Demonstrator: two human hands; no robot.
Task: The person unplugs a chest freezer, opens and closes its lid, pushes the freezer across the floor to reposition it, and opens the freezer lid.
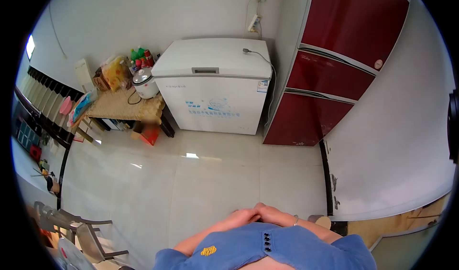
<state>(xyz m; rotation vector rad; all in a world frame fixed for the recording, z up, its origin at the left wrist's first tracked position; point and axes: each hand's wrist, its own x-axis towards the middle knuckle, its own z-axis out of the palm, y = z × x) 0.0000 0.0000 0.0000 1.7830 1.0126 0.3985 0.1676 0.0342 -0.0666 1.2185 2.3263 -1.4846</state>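
In front of my blue shirt (pixel 234 246), my two hands meet at waist height. My left hand (pixel 247 215) comes in from the left, its fingers closed against the other hand. My right hand (pixel 271 214), with a bracelet (pixel 296 220) at the wrist, is also closed and touches the left. Whether anything lies between them is hidden. Beyond the hands stretches a pale tiled floor (pixel 215 184). A white chest freezer (pixel 215 105) stands against the wall with its lid down, and a plug on a grey cable (pixel 246 51) lies on the lid.
Right of the freezer is a dark red refrigerator (pixel 330 74), doors shut. On the left, a low table (pixel 112 108) bears a rice cooker (pixel 145 83), bottles (pixel 138 55) and a yellow bag (pixel 116 72). Below it sits a red box (pixel 150 136). A metal chair (pixel 91 241) stands lower left.
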